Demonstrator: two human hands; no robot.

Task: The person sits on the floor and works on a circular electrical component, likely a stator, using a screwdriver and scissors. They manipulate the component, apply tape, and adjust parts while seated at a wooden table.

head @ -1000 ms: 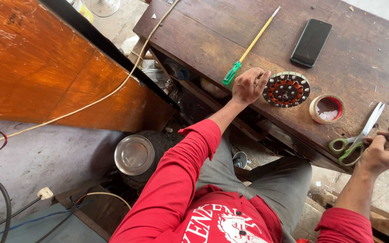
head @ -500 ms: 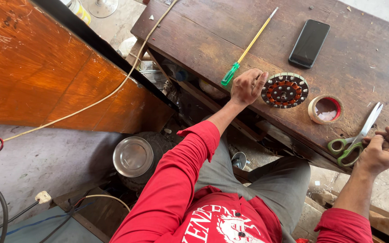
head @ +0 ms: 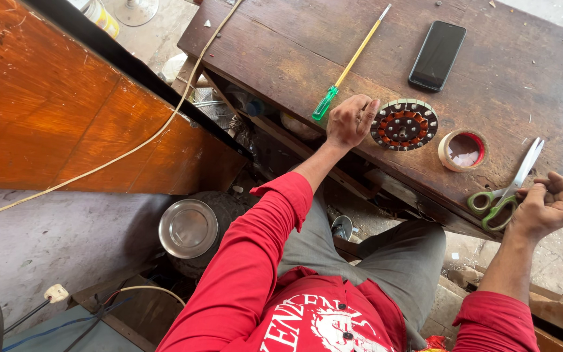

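Two hands rest on a worn wooden table [head: 281,58]. The left hand [head: 350,120] lies loosely curled, its fingertips touching the rim of a round motor coil [head: 404,124] with copper windings; it grips nothing. The right hand [head: 545,207] is at the table's near edge, fingers bent around the green handles of a pair of scissors [head: 506,189], whose blades lie flat on the wood. Between coil and scissors stands a roll of tape [head: 462,150]. Farther off lie a screwdriver [head: 350,65] with a green handle and a black phone [head: 436,55]. I judge the work on the coil is only beginning: no tape is cut, nothing is wrapped.
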